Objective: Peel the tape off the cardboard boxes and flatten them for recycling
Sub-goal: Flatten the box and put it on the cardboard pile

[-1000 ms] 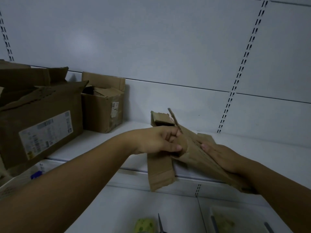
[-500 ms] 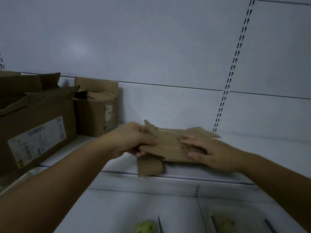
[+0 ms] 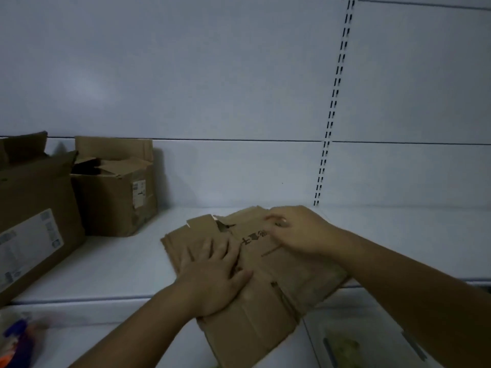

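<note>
On the white shelf (image 3: 111,264), the flattened cardboard box (image 3: 268,296) now lies flat, no longer held up as a second ago. Left hand (image 3: 212,280) presses it, fingers spread; right hand (image 3: 297,229) fingers are curled, perhaps pinching its edge. Two open boxes (image 3: 117,187) stand well apart at left. Creased flaps overhang the shelf edge.

A white shelf (image 3: 122,264) carries a flattened box (image 3: 265,282) and two open boxes (image 3: 114,189).
</note>
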### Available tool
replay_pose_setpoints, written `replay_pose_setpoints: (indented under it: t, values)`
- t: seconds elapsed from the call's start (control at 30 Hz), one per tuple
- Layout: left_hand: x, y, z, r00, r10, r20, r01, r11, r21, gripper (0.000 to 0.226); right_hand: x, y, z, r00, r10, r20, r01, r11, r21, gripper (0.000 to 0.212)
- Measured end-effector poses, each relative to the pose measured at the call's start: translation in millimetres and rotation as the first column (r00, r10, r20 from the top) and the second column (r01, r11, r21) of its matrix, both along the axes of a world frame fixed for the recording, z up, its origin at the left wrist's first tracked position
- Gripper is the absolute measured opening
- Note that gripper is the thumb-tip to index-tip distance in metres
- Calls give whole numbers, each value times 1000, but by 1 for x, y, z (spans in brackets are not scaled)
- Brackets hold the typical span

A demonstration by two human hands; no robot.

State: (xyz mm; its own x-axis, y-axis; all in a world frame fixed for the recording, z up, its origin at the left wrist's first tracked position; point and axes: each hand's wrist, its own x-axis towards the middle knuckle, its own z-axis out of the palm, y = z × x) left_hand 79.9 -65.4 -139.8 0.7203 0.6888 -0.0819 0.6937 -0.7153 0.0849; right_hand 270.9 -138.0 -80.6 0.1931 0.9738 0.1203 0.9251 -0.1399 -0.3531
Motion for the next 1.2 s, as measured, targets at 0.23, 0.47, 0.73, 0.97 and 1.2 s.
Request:
replay_pose_setpoints:
  t: [0.23,0.47,0.73,0.97,1.2]
  values:
    - [4,29,5,988,-154,35,156,985,-69,76,27,-14,-49,947,-306,-97,308,951,10,59]
    - [22,52,5,928,-243,281,266,963,-45,54,39,-26,-53,852,-359,-380,425,899,103,46]
    - [18,62,-9,877,266,400,-290,957,1,78,49,-36,-53,654,-167,-738,450,870,202,55]
    - [30,30,8,715,405,571,-223,905,-363,84,59,-69,-38,541,-171,-824,523,835,170,54]
    - [105,-64,56,432,603,671,285,614,-736,54,128,-186,-16,396,-218,-892,623,778,86,42]
